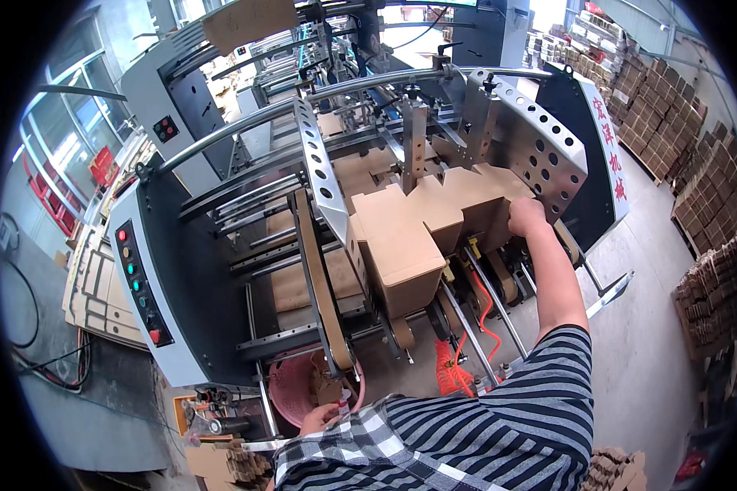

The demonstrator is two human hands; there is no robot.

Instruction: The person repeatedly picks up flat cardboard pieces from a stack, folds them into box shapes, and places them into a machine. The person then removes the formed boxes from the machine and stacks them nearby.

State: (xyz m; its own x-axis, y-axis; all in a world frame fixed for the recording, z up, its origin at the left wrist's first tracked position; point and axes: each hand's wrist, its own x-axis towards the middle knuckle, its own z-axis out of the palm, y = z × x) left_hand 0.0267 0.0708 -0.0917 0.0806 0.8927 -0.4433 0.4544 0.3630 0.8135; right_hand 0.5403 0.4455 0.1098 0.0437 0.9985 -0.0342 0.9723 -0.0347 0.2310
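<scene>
A stack of brown die-cut cardboard blanks (401, 245) stands in the machine's hopper, between two perforated metal side plates. My right arm reaches forward, and my right hand (526, 218) is closed against the right end of the stack, beside the right side plate (532, 131). Its fingertips are hidden, so whether it grips a blank does not show. Low down near my body, my left hand (319, 418) is closed around a small white and red bottle-like item (343, 404), above a pink perforated basket (282, 389). A checked cloth covers part of my front.
The left panel carries several coloured buttons (133, 268). Belts (315, 270) and metal rods (467, 327) stick out towards me, with an orange coiled hose (450, 372) below. Bundled cardboard (663, 114) is piled at the right. More cardboard pieces (229, 465) lie at the lower left.
</scene>
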